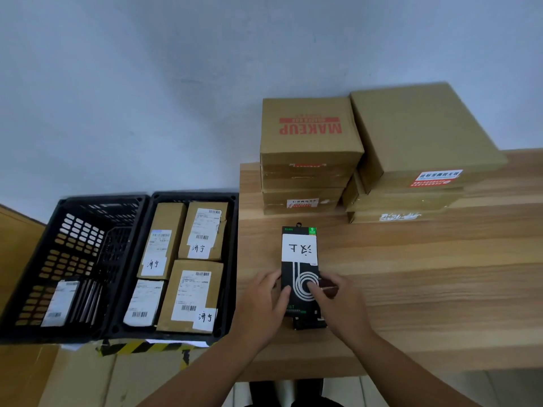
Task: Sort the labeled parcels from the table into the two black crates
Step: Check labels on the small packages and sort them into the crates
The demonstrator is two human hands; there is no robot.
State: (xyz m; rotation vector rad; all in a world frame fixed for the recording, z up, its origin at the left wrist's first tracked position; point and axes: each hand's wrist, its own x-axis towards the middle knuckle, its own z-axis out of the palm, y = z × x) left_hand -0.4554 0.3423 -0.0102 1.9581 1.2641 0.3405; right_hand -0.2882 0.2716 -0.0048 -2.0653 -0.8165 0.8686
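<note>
Your left hand (264, 301) and right hand (338, 301) pinch the black parcel (299, 277) from both sides, each grip closed on it, on the counter (426, 274). At 12 o'clock from it stand brown boxes (308, 148). At 9 o'clock sit two black crates (147, 201), the nearer one full of labeled parcels (191, 292).

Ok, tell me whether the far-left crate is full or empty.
Nearly empty: the left crate holds only one labeled parcel low inside, bare mesh around it.
</note>
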